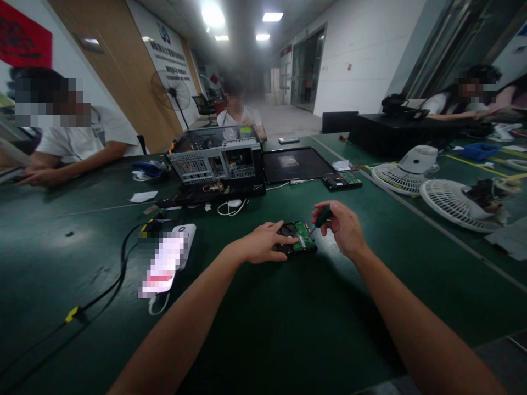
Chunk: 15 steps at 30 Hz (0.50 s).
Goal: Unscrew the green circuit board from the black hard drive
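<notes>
While spreading the fingers of the bare left hand [265, 241] apart over the left end of a small, black and green, rectangular hard drive [303, 241], pinching a dark-handled screwdriver with a thin metal shaft [324, 216] between the clamped fingers of the right hand [343, 227]. Slanting the shaft down to the right part of the drive, with the tip too small for telling any seating in a screw. Lying flat near the middle of the broad green desk [288, 329], between both hands, and showing a bright green circuit board on the right half, a pale strip across that board, and dark casing on the left, partly hidden under the left hand. Touching the board with a left fingertip and resting the left thumb near the closer edge. Sharing the desk with a second black and green hard drive [343, 180] farther back, an opened black and silver metal computer case [218, 164], and round white plastic fan grilles [401, 178] well to the right. Leaving any print on the drive too small for reading. Displaying a blue logo above dark, blurred lines of writing on the white wall sign [167, 55]; carrying dark, unreadable characters on the red banner [24, 35].
</notes>
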{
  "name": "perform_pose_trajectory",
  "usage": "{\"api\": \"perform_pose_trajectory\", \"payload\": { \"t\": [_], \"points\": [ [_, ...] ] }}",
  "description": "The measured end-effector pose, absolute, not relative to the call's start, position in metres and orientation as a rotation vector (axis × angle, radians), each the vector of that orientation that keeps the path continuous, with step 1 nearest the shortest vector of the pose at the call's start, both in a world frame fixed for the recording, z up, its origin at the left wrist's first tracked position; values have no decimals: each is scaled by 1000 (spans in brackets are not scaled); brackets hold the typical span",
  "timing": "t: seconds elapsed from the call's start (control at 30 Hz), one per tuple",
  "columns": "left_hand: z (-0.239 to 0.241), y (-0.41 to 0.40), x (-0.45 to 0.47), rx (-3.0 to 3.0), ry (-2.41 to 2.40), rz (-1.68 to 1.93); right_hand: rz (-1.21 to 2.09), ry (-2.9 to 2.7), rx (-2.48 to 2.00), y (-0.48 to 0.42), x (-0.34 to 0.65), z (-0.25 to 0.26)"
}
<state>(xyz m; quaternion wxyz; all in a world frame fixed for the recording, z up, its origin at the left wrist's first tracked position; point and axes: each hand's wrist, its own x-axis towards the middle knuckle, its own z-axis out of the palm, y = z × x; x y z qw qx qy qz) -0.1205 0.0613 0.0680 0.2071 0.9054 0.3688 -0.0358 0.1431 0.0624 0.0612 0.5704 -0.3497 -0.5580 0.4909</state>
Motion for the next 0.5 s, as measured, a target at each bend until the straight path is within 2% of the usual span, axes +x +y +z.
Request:
{"api": "perform_pose_trajectory", "payload": {
  "t": [0.5],
  "points": [
    [72,60,-119,2501,1036,-110,1398,-1228,-778,56,139,72]
  ]
}}
